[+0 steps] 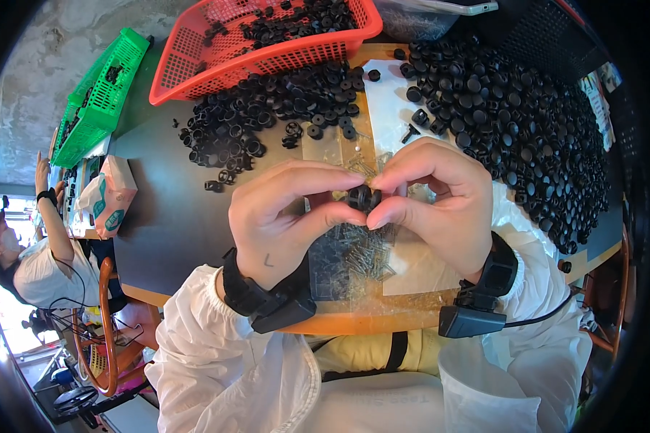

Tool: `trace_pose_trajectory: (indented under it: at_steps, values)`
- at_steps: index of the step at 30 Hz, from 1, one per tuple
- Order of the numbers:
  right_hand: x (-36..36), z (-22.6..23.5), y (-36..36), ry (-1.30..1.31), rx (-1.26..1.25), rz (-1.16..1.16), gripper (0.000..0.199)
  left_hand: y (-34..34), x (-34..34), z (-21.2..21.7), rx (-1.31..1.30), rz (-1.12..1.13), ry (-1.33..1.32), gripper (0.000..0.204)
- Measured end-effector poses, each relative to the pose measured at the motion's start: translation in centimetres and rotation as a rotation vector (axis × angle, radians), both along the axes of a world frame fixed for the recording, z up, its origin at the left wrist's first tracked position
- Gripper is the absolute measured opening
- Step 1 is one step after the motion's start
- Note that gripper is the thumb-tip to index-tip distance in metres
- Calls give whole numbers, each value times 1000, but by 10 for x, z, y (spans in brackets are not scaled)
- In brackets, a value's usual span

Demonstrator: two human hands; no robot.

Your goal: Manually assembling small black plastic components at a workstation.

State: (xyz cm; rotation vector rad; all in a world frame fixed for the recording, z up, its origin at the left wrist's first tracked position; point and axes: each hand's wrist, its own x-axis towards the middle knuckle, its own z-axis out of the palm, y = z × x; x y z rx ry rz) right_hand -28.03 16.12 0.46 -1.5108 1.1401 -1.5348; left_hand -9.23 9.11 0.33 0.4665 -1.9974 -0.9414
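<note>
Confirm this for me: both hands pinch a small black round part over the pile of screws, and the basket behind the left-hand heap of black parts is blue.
Not quite. The head view shows the left hand and right hand pinching the small black part over the screws, but the basket behind that heap of black parts is red, not blue.

A red mesh basket (267,43) holding black round parts sits at the table's far edge, with a green mesh basket (97,94) to its left. A tissue pack (112,195) stands near the table's left edge. Beyond it, another person (29,252) in a white shirt sits with one arm raised.
</note>
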Motion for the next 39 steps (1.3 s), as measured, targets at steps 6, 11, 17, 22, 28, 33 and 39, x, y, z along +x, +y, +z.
trace_pose_trajectory:
  at_steps: [6,11,17,22,28,33,39]
  values:
    - [-1,0,-1,29,1,-1,20,0,-1,-2,50,14,39,34]
    - [2,-1,-1,-180,130,63,23,-1,-2,1,-14,41,45,35]
    - [0,-3,-1,-235,207,104,24,2,4,3,-1,29,-37,41]
    - [-1,-3,-2,-186,183,99,24,2,3,5,-22,38,-46,39]
    - [-4,-6,-3,-102,74,105,22,1,0,1,-52,56,-11,35]
    - [-3,-4,-2,-71,43,87,23,0,-3,2,-52,59,39,34]
    - [-3,-4,-3,-59,33,87,22,0,-1,2,-42,60,23,33]
